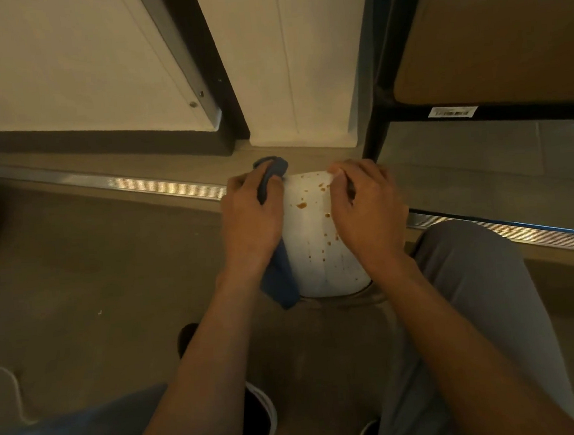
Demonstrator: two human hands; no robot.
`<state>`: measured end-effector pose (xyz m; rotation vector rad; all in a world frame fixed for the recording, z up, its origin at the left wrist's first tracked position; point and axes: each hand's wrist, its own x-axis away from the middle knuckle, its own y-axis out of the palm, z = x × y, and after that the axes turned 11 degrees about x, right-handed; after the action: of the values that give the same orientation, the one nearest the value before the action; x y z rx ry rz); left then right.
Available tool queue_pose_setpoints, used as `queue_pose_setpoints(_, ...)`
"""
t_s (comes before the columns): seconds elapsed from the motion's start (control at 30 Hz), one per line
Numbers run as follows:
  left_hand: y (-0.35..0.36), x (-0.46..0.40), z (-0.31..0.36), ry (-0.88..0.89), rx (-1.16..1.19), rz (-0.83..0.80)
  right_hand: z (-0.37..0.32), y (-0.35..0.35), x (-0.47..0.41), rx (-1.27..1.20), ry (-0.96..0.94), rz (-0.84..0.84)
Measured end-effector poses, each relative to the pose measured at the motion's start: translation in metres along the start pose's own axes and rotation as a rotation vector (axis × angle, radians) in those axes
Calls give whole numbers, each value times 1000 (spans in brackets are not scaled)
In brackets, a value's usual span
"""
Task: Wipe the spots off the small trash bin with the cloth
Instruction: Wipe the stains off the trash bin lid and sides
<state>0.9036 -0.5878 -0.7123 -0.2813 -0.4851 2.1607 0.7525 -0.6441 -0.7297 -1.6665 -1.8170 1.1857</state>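
A small white trash bin (310, 246) lies tilted between my two hands, low over the floor, with several brown spots (301, 205) scattered over its upper side. My left hand (249, 220) is on the bin's left side and grips a blue cloth (278, 279), which bunches above my fingers and hangs down below my wrist. My right hand (364, 208) holds the bin's right side, fingers curled over its far edge.
A metal floor strip (132, 183) runs across the floor behind the bin. A white wall panel (302, 78) and dark door frame stand ahead, a black shelf frame (374, 124) at right. My knees and dark shoes (260, 415) are below.
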Motion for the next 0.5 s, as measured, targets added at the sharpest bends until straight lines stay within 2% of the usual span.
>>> queue_pose_setpoints(0.13,4,53,-12,84,-85,76,-1,1,0,11,9,22)
queue_pose_setpoints(0.27,7,99,-26,89,-93,132,0,1,-1,35,6,18)
queue_pose_setpoints(0.4,4,51,-14,66,-79,84,1,0,-2,31,5,7)
queue_pose_setpoints(0.5,2,6,-3,-31,-16,22,-1,-1,-1,30,16,15)
